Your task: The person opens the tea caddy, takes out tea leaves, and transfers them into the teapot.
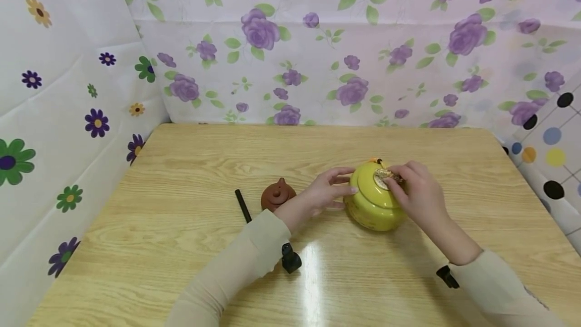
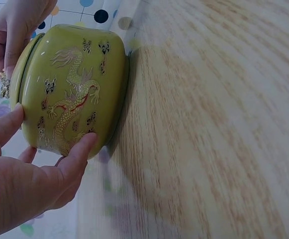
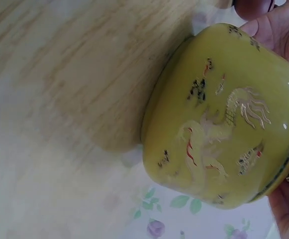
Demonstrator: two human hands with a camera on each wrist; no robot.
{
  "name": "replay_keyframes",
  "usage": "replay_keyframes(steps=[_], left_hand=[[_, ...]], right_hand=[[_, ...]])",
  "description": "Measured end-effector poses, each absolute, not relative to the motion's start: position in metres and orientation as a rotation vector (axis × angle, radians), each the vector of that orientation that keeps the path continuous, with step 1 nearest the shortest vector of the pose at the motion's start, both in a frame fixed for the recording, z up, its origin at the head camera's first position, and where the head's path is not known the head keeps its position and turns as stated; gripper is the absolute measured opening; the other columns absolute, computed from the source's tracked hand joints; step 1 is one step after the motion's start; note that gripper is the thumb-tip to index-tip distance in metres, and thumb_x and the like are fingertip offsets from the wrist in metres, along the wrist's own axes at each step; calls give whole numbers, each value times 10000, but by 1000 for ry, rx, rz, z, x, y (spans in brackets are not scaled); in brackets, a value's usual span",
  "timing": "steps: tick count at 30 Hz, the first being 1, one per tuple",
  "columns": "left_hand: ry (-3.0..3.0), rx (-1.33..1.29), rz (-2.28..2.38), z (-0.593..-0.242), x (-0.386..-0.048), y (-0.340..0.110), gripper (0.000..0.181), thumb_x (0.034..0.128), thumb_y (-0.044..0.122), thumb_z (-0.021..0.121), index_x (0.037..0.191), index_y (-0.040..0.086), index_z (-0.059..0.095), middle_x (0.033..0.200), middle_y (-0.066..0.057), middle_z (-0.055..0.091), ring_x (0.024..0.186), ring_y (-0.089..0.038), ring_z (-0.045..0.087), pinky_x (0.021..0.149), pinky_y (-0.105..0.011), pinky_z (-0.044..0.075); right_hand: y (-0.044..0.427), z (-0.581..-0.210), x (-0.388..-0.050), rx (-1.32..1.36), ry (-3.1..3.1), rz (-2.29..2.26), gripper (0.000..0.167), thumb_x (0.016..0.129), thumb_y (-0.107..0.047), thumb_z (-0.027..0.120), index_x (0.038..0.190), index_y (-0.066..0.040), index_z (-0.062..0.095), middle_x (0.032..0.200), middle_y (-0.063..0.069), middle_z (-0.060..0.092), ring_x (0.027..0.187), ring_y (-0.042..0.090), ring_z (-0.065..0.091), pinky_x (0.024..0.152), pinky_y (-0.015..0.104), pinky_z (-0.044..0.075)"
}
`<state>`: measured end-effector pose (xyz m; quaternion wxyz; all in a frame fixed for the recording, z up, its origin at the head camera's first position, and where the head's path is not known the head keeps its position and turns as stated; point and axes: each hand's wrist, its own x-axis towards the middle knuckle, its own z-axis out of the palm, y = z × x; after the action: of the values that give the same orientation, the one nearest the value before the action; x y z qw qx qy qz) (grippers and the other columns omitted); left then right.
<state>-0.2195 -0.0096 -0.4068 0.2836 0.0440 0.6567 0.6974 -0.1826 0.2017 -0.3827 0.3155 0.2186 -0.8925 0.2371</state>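
Note:
A round yellow lidded jar (image 1: 375,216) stands upright on the table, decorated with a raised dragon that shows in both wrist views. Its lid (image 1: 373,193) sits on top and carries an ornate gold knob (image 1: 386,174). My right hand (image 1: 419,196) pinches that knob between thumb and fingers. Against the jar's left side rests my left hand (image 1: 324,191), its fingers spread and fairly straight. In the left wrist view its thumb (image 2: 79,152) touches the jar wall, and a finger touches near the lid seam.
Left of the jar sits a small brown clay teapot (image 1: 274,195), partly hidden by my left forearm. A thin black stick (image 1: 242,206) lies beside it, one end hidden by the sleeve. Patterned cloths (image 1: 254,74) hang behind the wooden table (image 1: 218,150) and at its sides.

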Motion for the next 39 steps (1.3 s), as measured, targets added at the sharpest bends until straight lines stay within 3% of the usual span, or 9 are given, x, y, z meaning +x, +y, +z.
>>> replay_keyframes(steps=[11, 19, 24, 29, 39], left_hand=[[1758, 120, 1872, -407, -223, -11, 519, 902, 99, 654, 1381, 210, 487, 1436, -106, 436, 1249, -314, 497, 952, -529, 489], [1819, 87, 1911, -409, -226, -13, 438, 908, 114, 647, 1330, 117, 529, 1356, -139, 519, 1201, -302, 541, 929, -480, 520], [1960, 106, 1822, -403, -229, -17, 417, 907, 176, 657, 1305, 108, 552, 1335, -120, 534, 1192, -277, 544, 947, -452, 515], [2054, 164, 1801, -386, -231, -29, 362, 936, 192, 619, 1276, 81, 564, 1286, -114, 563, 1191, -275, 542, 979, -462, 492], [2295, 332, 1795, -362, -231, -68, 338, 937, 237, 617, 1240, 91, 589, 1255, -75, 606, 1125, -213, 578, 910, -357, 531]], right_hand=[[202, -387, -186, 573, -2313, 535, 194, 732, -48, 792, 889, -9, 684, 726, 93, 575, 623, 210, 498, 465, 326, 409], [199, -381, -192, 595, -2412, 535, 195, 765, -38, 772, 940, 11, 702, 760, 93, 591, 624, 182, 494, 484, 299, 411], [201, -371, -192, 577, -2561, 599, 247, 815, -100, 745, 1020, 26, 691, 865, 144, 650, 758, 275, 597, 600, 424, 520], [204, -357, -192, 518, -2667, 631, 320, 883, -201, 686, 1118, 14, 658, 1004, 189, 649, 923, 361, 601, 711, 519, 530], [225, -331, -198, 512, -2655, 596, 446, 929, -331, 617, 1217, 9, 597, 1110, 223, 587, 931, 376, 561, 717, 549, 497]])
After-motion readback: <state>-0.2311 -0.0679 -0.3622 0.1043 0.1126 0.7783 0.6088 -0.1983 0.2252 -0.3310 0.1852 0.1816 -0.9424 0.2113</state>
